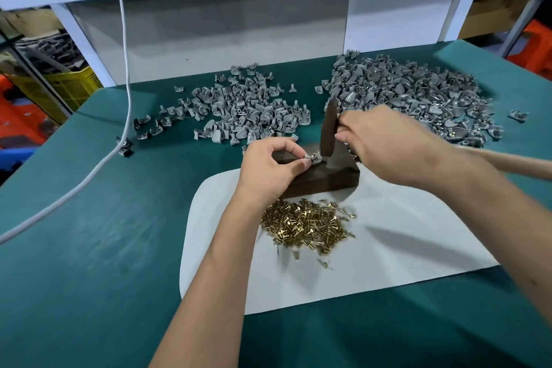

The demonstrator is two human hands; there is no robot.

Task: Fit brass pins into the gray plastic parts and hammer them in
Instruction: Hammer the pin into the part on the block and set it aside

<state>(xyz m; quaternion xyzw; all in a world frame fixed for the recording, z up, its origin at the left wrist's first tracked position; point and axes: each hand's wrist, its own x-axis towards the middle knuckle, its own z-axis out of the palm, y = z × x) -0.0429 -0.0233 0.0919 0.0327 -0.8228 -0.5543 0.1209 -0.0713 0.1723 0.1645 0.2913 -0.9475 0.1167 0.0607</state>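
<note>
The person's left hand pinches a small gray plastic part between thumb and fingertips, holding it down on top of a dark block that sits at the far edge of a white sheet on the green bench. The right hand has its fingers curled around a hammer – the dark head stands nearly upright just right of the part, its lower end close over the block, and the wooden handle runs off toward the right edge. Whether the head actually touches the part is hard to tell (it's a bit blurred there).

On the white sheet, just in front of the block, lies a loose heap of brass pins, with a few strays nearer the person. Behind the block sit two piles of gray parts – a smaller, scattered one at center-left and a bigger, denser one at the right, where some bits of brass show. A white cable hangs down from above and trails across the left side of the bench. A yellow crate shows off to the left behind the bench.
</note>
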